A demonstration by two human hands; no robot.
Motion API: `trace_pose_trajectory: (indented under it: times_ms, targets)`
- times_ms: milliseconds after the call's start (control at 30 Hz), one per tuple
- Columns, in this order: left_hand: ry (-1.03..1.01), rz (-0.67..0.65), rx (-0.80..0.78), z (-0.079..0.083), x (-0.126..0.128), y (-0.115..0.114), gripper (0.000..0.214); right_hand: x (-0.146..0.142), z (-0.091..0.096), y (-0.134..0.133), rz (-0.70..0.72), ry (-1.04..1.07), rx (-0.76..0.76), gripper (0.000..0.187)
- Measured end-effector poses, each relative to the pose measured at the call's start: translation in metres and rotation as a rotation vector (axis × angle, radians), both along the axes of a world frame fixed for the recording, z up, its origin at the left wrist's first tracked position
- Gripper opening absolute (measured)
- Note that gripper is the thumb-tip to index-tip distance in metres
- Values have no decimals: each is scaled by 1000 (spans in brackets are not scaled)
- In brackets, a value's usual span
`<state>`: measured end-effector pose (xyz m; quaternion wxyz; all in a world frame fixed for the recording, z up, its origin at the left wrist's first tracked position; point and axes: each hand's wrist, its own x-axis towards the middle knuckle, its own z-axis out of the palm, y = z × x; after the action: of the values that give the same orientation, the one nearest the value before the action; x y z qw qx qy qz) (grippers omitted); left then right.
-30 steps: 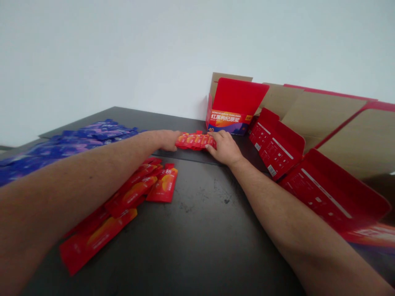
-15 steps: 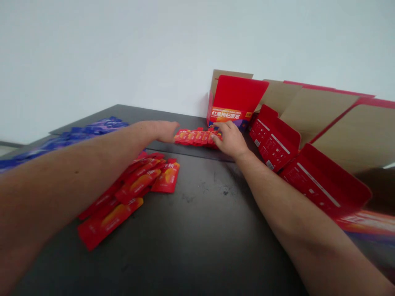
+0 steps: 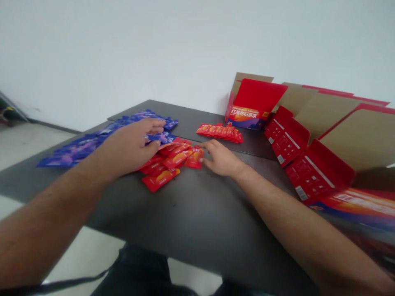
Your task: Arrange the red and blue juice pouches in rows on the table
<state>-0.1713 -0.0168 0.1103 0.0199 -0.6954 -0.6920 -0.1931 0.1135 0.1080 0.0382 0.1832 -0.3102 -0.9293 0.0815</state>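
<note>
My left hand [image 3: 134,142] is open, its fingers stretched out and thumb apart, over the place where the red and blue sachets meet. Below its thumb lies a loose pile of red sachets [image 3: 179,158] with orange pictures. My right hand [image 3: 220,158] is at the right end of this pile, thumb and forefinger apart beside the outermost red sachet [image 3: 194,157]; whether they touch it I cannot tell. Farther back, a neat overlapping row of red sachets [image 3: 219,132] lies on the dark table [image 3: 200,213], with neither hand on it.
Blue sachets [image 3: 80,148] spread across the left of the table, partly behind my left arm. An upright red box [image 3: 247,117] with a raised lid stands at the back. Several more open boxes [image 3: 321,170] line the right side. The table's near edge runs above my legs.
Both hands have left the row of red sachets at the back and come nearer, to the loose red pile. The row stays behind on the table. My view has shifted left and down.
</note>
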Motion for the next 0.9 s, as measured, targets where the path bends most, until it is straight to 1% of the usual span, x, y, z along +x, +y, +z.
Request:
trace_pose_trajectory:
  times_ms: [67,100,167,233,300,367,433,533,667,733,833,900]
  targets:
    - [14,27,47,-13,-7,-26,69,-10,-2,-13,48,-41,38,67]
    - [37,35,68,-21,-11,-36,71,-16,-3,-18,57,-59,57,71]
    - [101,24,89,-35,-21,-47,78,-29,-6,-24,43,-93,98,78]
    - [161,-29,57,-48,-33,-49,86,-43,-9,-26,20,-126,141,81]
    - [227,-69,-20,-61,-43,-45,90,-56,-12,-23,2,-164,167,80]
    - [294,-70,-76,-71,-49,-39,88,-67,-15,-19,-9,-197,172,74]
    - [339,-63,-87,-80,-50,-34,82,-76,-17,-16,-14,-216,168,71]
    - [366,-49,-69,-88,-46,-29,70,-85,-18,-14,-37,-227,170,69]
    - [373,-51,0,-93,-41,-26,58,-92,-19,-18,-77,-255,219,67]
    - [376,-91,19,-93,-39,-25,52,-92,-19,-19,-78,-272,236,60]
    - [367,-203,43,-92,-32,-27,41,-86,-17,-21,-51,-280,231,44]
    - [341,-274,72,-92,-23,-30,36,-77,-16,-22,-21,-280,233,40]
